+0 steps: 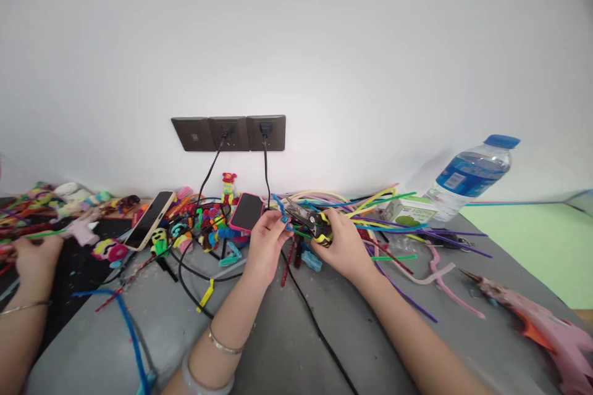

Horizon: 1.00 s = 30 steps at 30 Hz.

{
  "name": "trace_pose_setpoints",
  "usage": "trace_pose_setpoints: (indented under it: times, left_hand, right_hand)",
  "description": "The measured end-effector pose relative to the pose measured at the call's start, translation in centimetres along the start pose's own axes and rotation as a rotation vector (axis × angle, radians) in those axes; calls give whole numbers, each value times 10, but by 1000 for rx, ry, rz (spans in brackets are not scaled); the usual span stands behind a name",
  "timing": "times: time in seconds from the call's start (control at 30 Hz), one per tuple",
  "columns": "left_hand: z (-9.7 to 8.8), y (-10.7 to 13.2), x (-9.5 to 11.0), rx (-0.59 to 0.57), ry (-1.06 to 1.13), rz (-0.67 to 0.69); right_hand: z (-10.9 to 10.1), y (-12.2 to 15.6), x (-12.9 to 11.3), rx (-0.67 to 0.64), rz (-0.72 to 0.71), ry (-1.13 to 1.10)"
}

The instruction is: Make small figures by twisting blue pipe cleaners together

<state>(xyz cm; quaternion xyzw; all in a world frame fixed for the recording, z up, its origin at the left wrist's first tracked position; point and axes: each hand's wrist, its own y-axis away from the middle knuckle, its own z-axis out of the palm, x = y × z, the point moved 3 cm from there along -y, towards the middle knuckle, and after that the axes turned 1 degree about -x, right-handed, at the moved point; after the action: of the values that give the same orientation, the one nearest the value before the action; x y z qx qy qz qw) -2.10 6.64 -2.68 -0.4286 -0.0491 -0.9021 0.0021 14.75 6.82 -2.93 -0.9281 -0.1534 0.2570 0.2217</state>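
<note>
My left hand (pixel 266 237) pinches a short blue pipe cleaner (pixel 279 202) between thumb and fingertips, over the middle of the table. A pair of pliers (pixel 303 215) with black and yellow handles is in my right hand (pixel 343 241), fingers wrapped round the grips. The pliers' jaws point left and lie right by the blue piece; whether they touch it I cannot tell. Just behind both hands lies a loose bundle of coloured pipe cleaners (pixel 370 213). Near my left hand is a phone in a pink case (pixel 247 213).
Finished pipe-cleaner figures (pixel 160 242) crowd the left back, beside a second phone (pixel 151 220). A black cable (pixel 319 327) crosses the grey table. At right stand a water bottle (pixel 475 176) and a pink glue gun (pixel 532 315). Another person's hand (pixel 37 259) works at far left.
</note>
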Motion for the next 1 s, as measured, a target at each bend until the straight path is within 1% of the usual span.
trace_pose_setpoints:
  times: [0.2, 0.3, 0.43, 0.5, 0.67, 0.8, 1.0]
  left_hand:
    - [3, 1, -1, -19, -17, -10]
    - [1, 0, -1, -26, -71, 32]
    - [0, 0, -1, -88, -191, 124]
    - [0, 1, -1, -105, -204, 134]
    - [4, 5, 1, -75, -168, 80]
    - [8, 6, -1, -52, -94, 17]
    - [9, 6, -4, -44, -34, -3]
  right_hand:
    - [0, 0, -1, 5, -34, 49]
    - [0, 0, -2, 17, -53, 42]
    - [-1, 0, -1, 64, -55, 51]
    - [-2, 0, 0, 89, -53, 59]
    - [-2, 0, -2, 79, -58, 66]
    - [-1, 1, -2, 86, -46, 83]
    - [-1, 1, -3, 79, -27, 132]
